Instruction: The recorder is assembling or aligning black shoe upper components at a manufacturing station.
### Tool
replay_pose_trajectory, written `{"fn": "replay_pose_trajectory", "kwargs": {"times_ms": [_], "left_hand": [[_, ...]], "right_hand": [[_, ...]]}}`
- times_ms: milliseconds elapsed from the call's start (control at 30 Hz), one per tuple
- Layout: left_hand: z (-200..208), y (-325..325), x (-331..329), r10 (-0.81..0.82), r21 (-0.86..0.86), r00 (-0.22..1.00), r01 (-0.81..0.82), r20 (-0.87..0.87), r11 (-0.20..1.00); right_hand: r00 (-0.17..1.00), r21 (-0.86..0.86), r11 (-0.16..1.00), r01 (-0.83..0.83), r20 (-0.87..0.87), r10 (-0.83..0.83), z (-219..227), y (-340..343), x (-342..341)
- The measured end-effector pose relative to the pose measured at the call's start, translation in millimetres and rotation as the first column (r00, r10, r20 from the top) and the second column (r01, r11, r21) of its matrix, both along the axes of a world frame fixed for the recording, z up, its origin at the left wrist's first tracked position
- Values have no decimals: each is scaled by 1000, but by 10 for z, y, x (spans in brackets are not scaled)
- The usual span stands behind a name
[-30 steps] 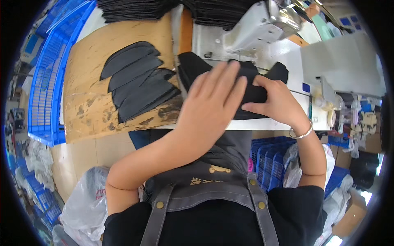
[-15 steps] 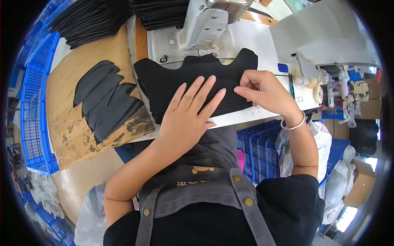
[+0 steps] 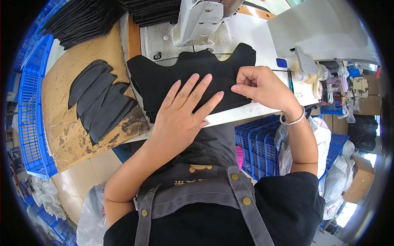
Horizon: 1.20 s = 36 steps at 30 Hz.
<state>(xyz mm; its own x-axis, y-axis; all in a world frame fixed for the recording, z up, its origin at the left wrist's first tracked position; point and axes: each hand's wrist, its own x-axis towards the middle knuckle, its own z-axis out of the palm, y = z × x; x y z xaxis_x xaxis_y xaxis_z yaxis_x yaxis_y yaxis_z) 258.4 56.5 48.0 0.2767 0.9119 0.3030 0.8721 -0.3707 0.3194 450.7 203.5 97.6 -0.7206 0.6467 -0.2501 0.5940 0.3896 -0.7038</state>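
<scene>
A stack of black cut fabric pieces (image 3: 164, 78) with a notched, wavy far edge lies on the white sewing machine table. Flat on it, fingers spread, my left hand (image 3: 180, 104) presses down near the middle of the front side. At the stack's right side my right hand (image 3: 262, 88) is closed, thumb and curled forefinger pinching the top fabric; its other fingers fold into the palm. Just beyond the stack stands the sewing machine's metal head (image 3: 199, 26). Smaller dark curved pieces (image 3: 100, 98) lie fanned out to the left.
Those curved pieces rest on a worn tan board (image 3: 57, 123) beside a blue plastic basket (image 3: 33, 119). Piles of black pieces (image 3: 84, 20) stand at the far left. Blue crates (image 3: 258, 143) sit below the table at right. A clear bottle (image 3: 305, 76) stands at the table's right.
The whole view has shifted slightly, so the table and stack appear a little further left. Both hands keep nearly the same pose on the fabric.
</scene>
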Motion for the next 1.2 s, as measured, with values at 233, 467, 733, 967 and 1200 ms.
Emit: {"fn": "replay_pose_trajectory", "kwargs": {"times_ms": [233,467,733,967,1200], "left_hand": [[-8,-25,34,15,2,1000,-15,-9,1000],[-42,-25,42,33,16,997,-34,67,999],[92,14,14,53,62,996,-58,73,996],[47,86,22,101,230,994,-89,-41,969],[852,-418,-417,351,455,916,-232,-196,860]], "right_hand": [[1000,144,989,-14,-6,15,22,-110,2],[983,754,633,-175,104,149,-50,-389,-100],[873,762,461,-454,276,403,-93,-288,-11],[810,868,212,-449,296,506,-15,-191,-41],[835,992,57,-113,64,546,455,-590,-348]]}}
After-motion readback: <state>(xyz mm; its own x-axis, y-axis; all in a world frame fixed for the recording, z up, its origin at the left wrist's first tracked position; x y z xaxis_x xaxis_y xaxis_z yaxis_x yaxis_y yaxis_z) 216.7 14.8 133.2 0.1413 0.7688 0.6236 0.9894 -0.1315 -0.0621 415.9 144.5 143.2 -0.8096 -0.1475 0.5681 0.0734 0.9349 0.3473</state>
